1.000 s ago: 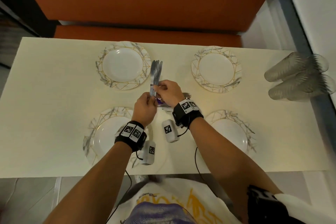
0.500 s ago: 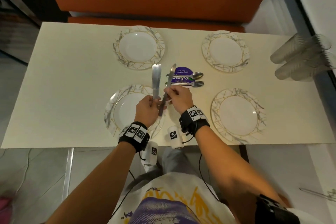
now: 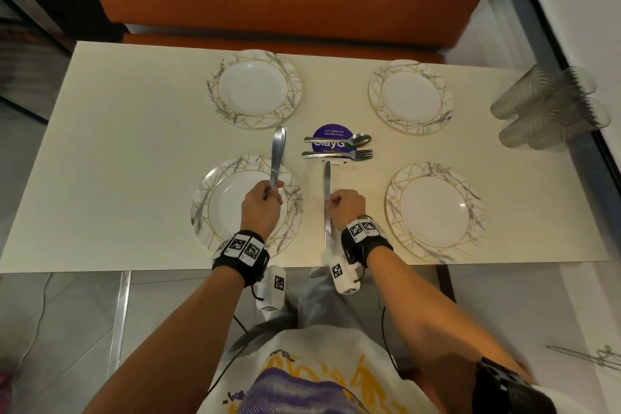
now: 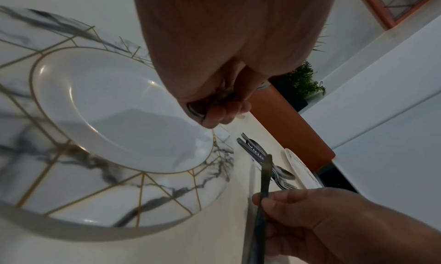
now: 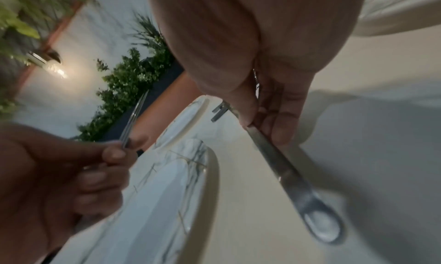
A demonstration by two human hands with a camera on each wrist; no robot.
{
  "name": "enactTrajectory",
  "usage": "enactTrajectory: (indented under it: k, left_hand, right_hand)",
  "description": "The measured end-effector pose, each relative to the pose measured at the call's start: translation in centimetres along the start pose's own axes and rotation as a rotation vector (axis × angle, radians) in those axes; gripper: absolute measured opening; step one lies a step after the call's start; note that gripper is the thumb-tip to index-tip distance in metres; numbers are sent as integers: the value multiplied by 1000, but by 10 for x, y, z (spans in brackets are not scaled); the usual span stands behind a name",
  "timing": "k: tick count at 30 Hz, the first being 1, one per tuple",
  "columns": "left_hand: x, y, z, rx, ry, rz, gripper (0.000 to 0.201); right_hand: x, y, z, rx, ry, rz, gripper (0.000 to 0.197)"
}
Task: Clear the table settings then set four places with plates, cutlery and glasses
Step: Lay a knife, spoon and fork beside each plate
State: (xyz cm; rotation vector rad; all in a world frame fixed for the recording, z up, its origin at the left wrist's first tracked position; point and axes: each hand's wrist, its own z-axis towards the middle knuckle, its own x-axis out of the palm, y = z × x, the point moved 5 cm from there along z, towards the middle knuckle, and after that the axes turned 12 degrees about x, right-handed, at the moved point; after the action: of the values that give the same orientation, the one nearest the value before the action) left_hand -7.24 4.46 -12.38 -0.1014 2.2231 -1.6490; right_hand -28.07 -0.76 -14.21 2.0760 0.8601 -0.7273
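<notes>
Head view: left hand [image 3: 260, 208] curls round a bundle of flat steel knives [image 3: 278, 155] above the near-left marbled plate [image 3: 205, 212]. Right hand [image 3: 346, 208] pinches one knife [image 3: 326, 185] over the cream worktop [image 3: 134, 161].

Left wrist view: glossy round plate [image 4: 119, 106] below.

Right wrist view: the knife's handle [image 5: 317, 217] has an oval end.

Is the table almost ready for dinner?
Partly. Four plates are set. The right hand is laying one knife beside the near left plate; the left hand holds more knives. Spoon, fork and glasses still wait.
</notes>
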Motion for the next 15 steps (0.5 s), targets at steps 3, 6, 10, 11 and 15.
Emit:
enactTrajectory:
  k: [3, 6, 10, 11, 15]
  left_hand:
    - [2, 0, 1, 6, 9, -6, 25]
    - [0, 0, 1, 13, 4, -8, 25]
    - [-1, 1, 3, 22, -3, -15, 25]
    - [-2, 1, 3, 24, -6, -17, 25]
    - [-4, 3, 4, 32, 1, 2, 24]
  right_hand:
    - [2, -6, 4, 37, -14, -20, 15]
    - [2, -9, 7, 48, 10, -41, 11]
    - [-4, -9, 2, -18, -30, -145, 17]
    - [-7, -8, 0, -90, -75, -182, 21]
    - [-1, -3, -13, -395, -105, -435, 55]
